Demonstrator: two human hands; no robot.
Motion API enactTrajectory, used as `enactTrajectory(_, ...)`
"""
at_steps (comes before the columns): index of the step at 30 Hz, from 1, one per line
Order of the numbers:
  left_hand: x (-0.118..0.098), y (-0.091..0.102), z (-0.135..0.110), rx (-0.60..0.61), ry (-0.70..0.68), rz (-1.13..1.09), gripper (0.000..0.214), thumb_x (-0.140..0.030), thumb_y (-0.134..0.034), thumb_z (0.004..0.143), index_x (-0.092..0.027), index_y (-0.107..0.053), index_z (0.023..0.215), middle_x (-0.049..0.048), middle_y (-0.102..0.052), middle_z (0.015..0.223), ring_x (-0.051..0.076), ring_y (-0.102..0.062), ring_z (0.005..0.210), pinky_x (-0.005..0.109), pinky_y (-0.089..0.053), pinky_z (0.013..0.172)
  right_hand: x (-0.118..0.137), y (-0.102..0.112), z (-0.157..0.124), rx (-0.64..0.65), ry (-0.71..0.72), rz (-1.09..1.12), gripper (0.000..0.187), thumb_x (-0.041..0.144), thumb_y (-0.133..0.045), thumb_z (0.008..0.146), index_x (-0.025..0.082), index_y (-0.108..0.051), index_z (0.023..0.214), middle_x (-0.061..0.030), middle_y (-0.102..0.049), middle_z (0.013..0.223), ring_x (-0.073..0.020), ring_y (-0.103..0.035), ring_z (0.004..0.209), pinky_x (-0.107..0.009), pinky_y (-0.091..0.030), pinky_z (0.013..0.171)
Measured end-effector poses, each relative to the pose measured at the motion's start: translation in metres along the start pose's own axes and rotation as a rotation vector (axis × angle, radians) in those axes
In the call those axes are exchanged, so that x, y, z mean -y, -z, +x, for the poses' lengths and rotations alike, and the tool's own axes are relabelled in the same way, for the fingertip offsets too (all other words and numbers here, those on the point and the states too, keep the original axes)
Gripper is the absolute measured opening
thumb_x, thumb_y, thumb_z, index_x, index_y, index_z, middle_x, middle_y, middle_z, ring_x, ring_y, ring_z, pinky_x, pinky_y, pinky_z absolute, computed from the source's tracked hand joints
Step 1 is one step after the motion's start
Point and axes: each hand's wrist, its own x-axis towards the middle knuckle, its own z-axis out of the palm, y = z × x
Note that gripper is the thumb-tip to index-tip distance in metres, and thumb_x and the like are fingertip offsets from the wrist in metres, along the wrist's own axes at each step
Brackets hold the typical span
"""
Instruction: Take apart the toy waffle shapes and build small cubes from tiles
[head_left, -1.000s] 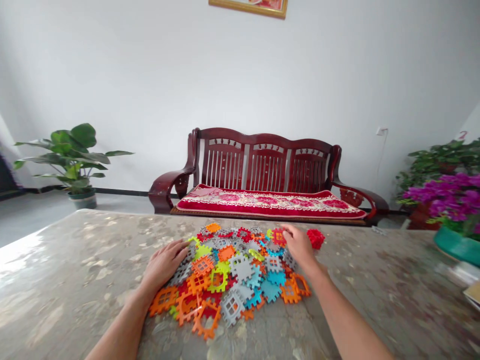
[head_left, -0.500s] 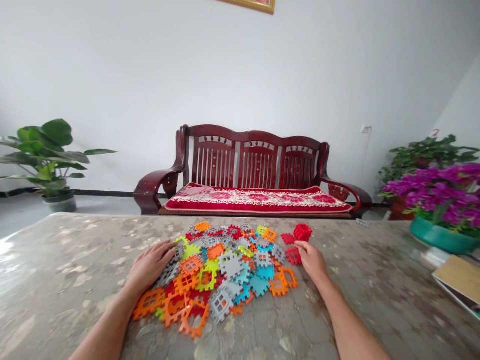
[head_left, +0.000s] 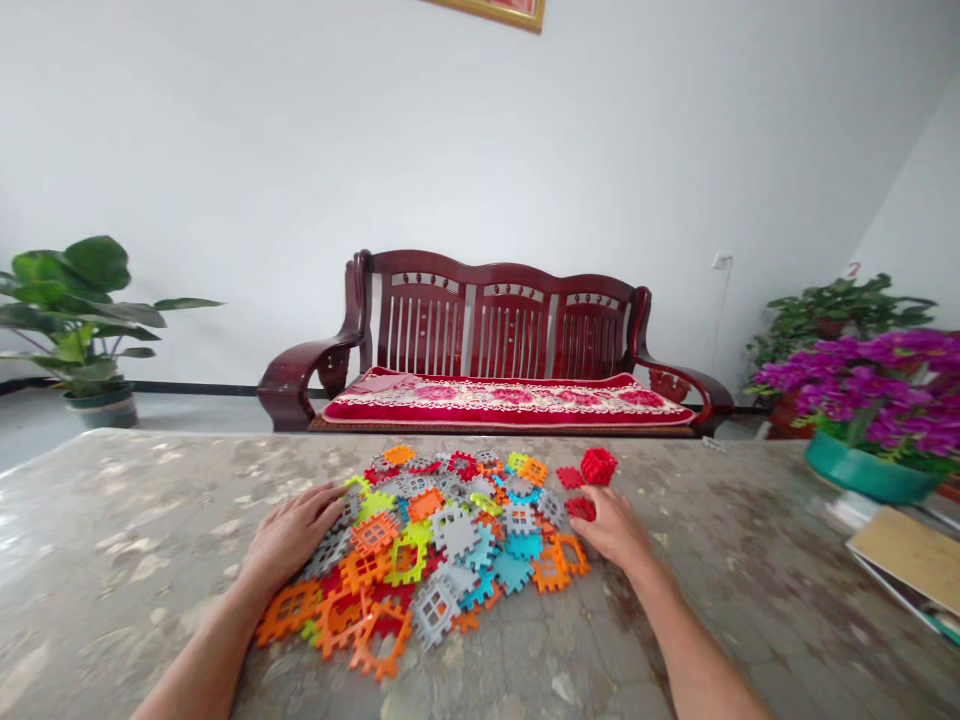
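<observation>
A heap of flat interlocking plastic tiles (head_left: 442,535) in orange, grey, blue, green and red lies on the marbled table (head_left: 135,560). My left hand (head_left: 289,535) rests flat, fingers spread, on the heap's left edge. My right hand (head_left: 616,528) sits at the heap's right edge, fingers curled onto a loose red tile (head_left: 581,508). Just beyond it lie another red tile (head_left: 570,477) and a small red cube built of tiles (head_left: 598,465).
A teal pot of purple flowers (head_left: 870,470) and a stack of books or papers (head_left: 907,560) stand at the table's right. Behind the table is a dark wooden bench with a red cushion (head_left: 502,400). Potted plants (head_left: 82,320) stand on the floor.
My right hand has drawn back from the far side of the heap to its right edge, bringing red tiles out beside the cube. The left hand has stayed on the heap.
</observation>
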Motion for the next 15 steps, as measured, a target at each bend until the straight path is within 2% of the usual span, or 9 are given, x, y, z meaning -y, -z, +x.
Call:
enactTrajectory(4, -0.001, 0.001, 0.000, 0.011, 0.004, -0.002, 0.053, -0.051, -0.029, 0.093, -0.030, -0.062, 0.128, 0.0032, -0.057, 0.140, 0.026, -0.049, 0.131, 0.043, -0.034, 0.111, 0.000, -0.001, 0.001, -0.017, -0.011, 0.005, 0.051, 0.030, -0.058, 0.078, 0.018, -0.058, 0.128, -0.0104, -0.063, 0.125, -0.0245, -0.057, 0.114, -0.033, -0.040, 0.097)
enactTrajectory(9, -0.002, 0.001, 0.001, 0.007, 0.000, -0.003, 0.053, -0.051, -0.029, 0.092, -0.029, -0.063, 0.128, 0.0037, -0.057, 0.140, 0.026, -0.050, 0.131, 0.043, -0.034, 0.111, -0.004, 0.004, 0.002, -0.006, 0.010, -0.033, 0.052, 0.030, -0.059, 0.078, 0.017, -0.056, 0.128, -0.0121, -0.064, 0.125, -0.0257, -0.057, 0.116, -0.033, -0.040, 0.096)
enactTrajectory(15, 0.000, -0.001, 0.001, -0.011, 0.001, 0.002, 0.053, -0.052, -0.030, 0.092, -0.030, -0.063, 0.128, 0.0026, -0.058, 0.140, 0.026, -0.050, 0.131, 0.043, -0.035, 0.110, 0.002, 0.016, 0.000, 0.052, -0.027, -0.109, 0.043, 0.026, -0.059, 0.080, 0.017, -0.058, 0.121, -0.0135, -0.068, 0.117, -0.0265, -0.063, 0.106, -0.031, -0.043, 0.084)
